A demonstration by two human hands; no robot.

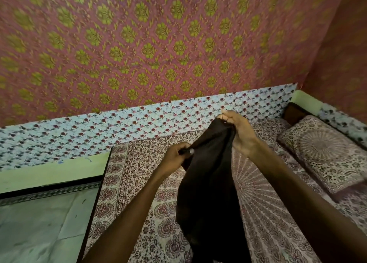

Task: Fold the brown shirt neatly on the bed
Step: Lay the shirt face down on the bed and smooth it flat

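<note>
The dark brown shirt (208, 187) hangs bunched in the air above the bed (143, 193), which is covered by a maroon and cream printed sheet. My left hand (175, 158) grips a fold of the shirt at its left edge, thumb on top. Higher up and to the right, my right hand (239, 132) pinches the shirt's top edge. The cloth drapes down between my forearms, and its lower end runs out of view at the bottom.
A pillow (325, 151) in matching print lies at the right end of the bed. Patterned walls stand close behind the bed. A pale tiled floor (39, 223) shows at the lower left, past the bed's dark edge.
</note>
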